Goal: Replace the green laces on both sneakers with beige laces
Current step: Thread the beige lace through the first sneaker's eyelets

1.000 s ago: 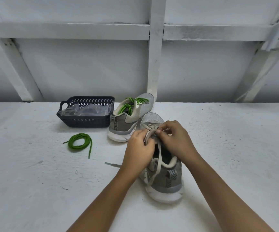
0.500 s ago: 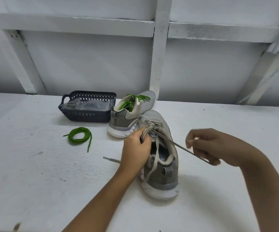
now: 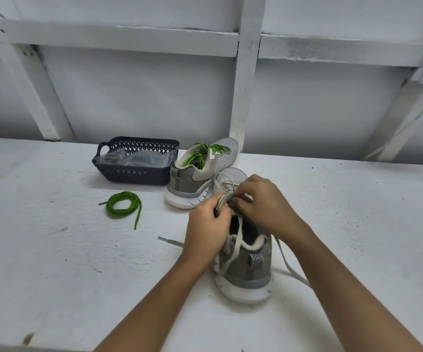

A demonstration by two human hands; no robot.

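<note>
A grey sneaker [image 3: 246,270] stands heel toward me, partly threaded with a beige lace [image 3: 230,252]. My left hand [image 3: 209,229] grips the sneaker's left eyelet flap at the tongue. My right hand [image 3: 266,201] pinches the beige lace at the eyelets, right beside the left fingertips. Loose ends of that lace trail on the table to the left and to the right of the shoe. Behind it stands the second grey sneaker [image 3: 195,179], which carries a green lace [image 3: 200,154]. A removed green lace [image 3: 123,205] lies coiled on the table to the left.
A dark plastic basket [image 3: 134,174] with clear plastic wrapping inside stands at the back left, next to the second sneaker. The white table [image 3: 53,262] meets a white framed wall at the back.
My right hand, which had pulled the beige lace out to the right half a second ago, has come back to the eyelets. My left hand has stayed on the sneaker.
</note>
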